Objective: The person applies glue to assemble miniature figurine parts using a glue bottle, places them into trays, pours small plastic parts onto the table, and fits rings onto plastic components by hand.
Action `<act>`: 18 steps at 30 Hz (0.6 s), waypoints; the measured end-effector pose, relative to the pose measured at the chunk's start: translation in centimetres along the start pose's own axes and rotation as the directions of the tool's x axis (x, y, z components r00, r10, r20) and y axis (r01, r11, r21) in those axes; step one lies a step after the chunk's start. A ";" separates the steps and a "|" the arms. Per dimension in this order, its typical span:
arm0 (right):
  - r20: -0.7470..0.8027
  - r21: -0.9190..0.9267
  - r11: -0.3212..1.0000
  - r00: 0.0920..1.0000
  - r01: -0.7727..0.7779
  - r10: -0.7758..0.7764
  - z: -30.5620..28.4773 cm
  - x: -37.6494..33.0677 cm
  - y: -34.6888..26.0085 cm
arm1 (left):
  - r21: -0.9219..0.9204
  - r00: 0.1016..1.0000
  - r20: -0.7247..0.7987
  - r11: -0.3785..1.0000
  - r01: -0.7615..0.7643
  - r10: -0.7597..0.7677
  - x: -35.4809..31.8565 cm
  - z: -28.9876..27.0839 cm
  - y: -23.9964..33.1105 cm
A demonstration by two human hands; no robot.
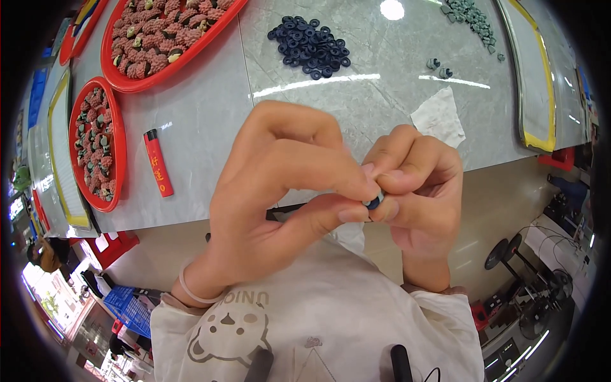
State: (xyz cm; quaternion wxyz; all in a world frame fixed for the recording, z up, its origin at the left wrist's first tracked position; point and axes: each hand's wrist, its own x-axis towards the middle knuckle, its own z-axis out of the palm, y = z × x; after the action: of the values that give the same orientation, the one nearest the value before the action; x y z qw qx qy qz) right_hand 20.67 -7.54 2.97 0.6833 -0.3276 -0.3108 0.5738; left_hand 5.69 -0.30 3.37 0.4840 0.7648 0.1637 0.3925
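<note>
At the table's near edge, my left hand and my right hand meet with their fingertips pinched together. Between them is a tiny dark blue and grey-green piece, mostly covered by the fingers. Beyond the hands lies a heap of small dark blue ring-shaped discs. Farther right is a scatter of small grey-green pieces. Two small pieces combining grey-green and dark blue rest apart from that scatter. A crumpled white tissue lies just past my right hand.
On the left, a large red tray and a smaller red tray hold pink textured pieces. A red lighter lies beside the smaller one. A yellow-edged panel borders the right side. Black fans stand on the floor.
</note>
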 end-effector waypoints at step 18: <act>-0.262 -0.924 0.348 0.925 -0.158 -0.274 -9.2 3.6 -5.1 | 0.914 0.953 0.303 0.285 -0.290 -0.001 4.3 -1.1 -3.6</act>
State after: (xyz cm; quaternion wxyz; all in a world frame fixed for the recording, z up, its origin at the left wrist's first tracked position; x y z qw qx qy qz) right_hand 31.54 -5.51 1.78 0.4390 -0.7486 -0.4574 0.1943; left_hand 8.06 4.75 2.39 -0.0844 0.9550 0.2323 0.1640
